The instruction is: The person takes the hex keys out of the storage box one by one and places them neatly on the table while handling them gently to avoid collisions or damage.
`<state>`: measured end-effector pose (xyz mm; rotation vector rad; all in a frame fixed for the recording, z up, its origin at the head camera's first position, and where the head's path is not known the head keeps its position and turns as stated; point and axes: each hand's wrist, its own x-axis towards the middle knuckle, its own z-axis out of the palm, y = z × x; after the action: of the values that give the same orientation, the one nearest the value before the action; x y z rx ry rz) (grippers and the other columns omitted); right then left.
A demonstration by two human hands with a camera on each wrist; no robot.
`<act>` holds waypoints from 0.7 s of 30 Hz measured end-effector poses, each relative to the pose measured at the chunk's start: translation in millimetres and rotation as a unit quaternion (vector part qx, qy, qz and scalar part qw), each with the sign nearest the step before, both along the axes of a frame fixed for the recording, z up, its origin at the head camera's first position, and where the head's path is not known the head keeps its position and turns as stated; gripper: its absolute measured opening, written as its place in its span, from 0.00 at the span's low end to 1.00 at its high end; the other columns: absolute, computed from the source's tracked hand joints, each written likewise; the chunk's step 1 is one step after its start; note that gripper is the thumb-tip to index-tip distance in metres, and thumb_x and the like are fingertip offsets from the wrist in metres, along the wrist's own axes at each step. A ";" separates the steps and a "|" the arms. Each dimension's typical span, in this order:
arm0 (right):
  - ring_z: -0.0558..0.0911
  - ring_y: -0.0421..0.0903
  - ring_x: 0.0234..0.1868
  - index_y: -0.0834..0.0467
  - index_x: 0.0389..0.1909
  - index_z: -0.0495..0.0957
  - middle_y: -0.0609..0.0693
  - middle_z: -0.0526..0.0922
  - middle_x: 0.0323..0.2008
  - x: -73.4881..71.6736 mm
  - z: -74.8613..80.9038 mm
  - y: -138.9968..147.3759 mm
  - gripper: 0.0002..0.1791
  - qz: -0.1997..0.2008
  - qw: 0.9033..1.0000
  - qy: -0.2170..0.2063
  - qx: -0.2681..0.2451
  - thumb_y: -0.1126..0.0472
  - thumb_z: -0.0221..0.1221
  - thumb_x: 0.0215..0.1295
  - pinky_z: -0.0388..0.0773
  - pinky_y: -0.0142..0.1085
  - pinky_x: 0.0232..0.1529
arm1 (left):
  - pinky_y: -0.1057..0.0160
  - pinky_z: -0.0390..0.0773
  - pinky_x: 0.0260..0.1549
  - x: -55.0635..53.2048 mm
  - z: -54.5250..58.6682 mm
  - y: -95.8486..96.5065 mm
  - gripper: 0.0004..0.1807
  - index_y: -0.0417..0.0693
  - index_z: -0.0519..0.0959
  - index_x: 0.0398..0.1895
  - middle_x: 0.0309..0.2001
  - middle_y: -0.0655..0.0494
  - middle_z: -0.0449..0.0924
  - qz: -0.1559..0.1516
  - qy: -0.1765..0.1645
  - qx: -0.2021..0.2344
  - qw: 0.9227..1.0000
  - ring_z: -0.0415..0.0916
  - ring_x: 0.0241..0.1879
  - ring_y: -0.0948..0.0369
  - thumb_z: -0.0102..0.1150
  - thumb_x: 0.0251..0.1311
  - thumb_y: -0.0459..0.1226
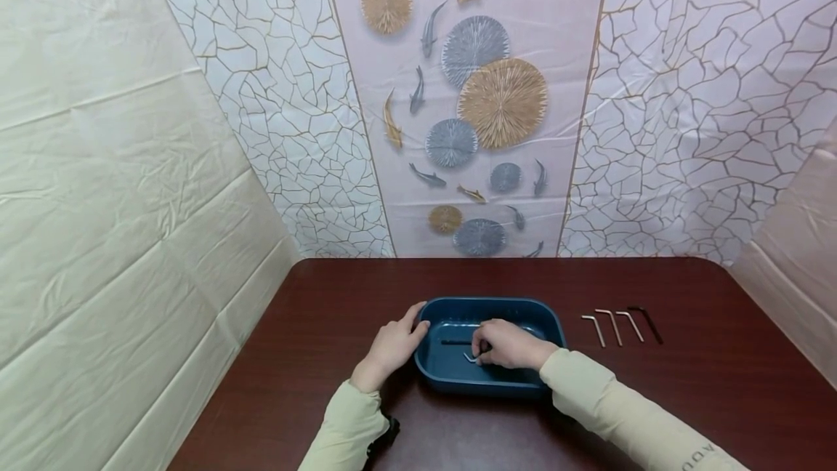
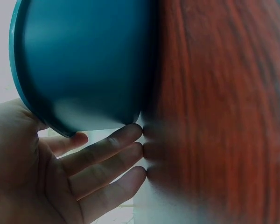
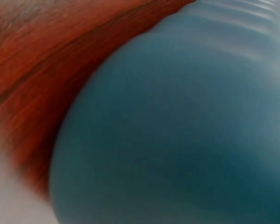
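A blue rectangular basin point(image 1: 487, 387) stands on the table. My left hand point(image 1: 392, 346) holds its left end, thumb over the rim and fingers outside. In the left wrist view, fingertips of the left hand point(image 2: 98, 172) reach down to the tabletop beside the basin wall point(image 2: 88, 60). Inside the basin, my right hand point(image 1: 513, 344) pinches a small silver hex key point(image 1: 469, 358), its bent end showing below the fingers. A black hex key point(image 1: 454, 342) lies on the basin floor, partly covered by that hand. Only the basin's outer wall point(image 3: 168, 130) fills the right wrist view; the hand is hidden there.
Right of the basin, three silver hex keys point(image 1: 609, 327) and a black hex key point(image 1: 647, 324) lie in a row on the dark red table point(image 1: 706, 376). Patterned cloth point(image 1: 471, 187) hangs behind the table.
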<state>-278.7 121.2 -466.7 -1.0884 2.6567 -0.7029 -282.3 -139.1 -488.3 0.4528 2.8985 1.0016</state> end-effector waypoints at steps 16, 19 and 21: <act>0.71 0.35 0.26 0.53 0.31 0.80 0.40 0.76 0.27 -0.5 -1.1 1.6 0.06 0.019 0.999 -0.030 0.010 0.65 0.63 0.69 0.72 0.33 0.34 | 0.62 0.62 0.15 0.1 1.0 0.7 0.29 0.53 0.62 0.77 0.13 0.57 0.63 0.005 -0.005 -0.009 1.000 0.61 0.11 0.59 0.43 0.78 0.51; 0.70 0.35 0.26 0.53 0.32 0.80 0.40 0.74 0.27 0.8 0.3 1.7 0.06 0.025 0.999 -0.025 0.016 0.65 0.63 0.69 0.72 0.34 0.35 | 0.62 0.63 0.16 0.7 1.8 1.3 0.29 0.53 0.62 0.77 0.13 0.57 0.63 0.006 -0.006 -0.012 1.000 0.61 0.11 0.59 0.43 0.78 0.51; 0.70 0.35 0.27 0.53 0.33 0.79 0.39 0.73 0.27 2.1 0.6 1.4 0.06 0.028 0.999 -0.017 0.025 0.64 0.62 0.70 0.73 0.34 0.37 | 0.62 0.63 0.16 1.0 2.2 1.6 0.29 0.53 0.62 0.77 0.13 0.57 0.64 0.007 -0.005 -0.014 1.000 0.62 0.12 0.59 0.43 0.78 0.51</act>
<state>-276.7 122.6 -466.1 -1.1234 2.5898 -0.6339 -281.3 -137.5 -486.1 0.4266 2.9068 0.9623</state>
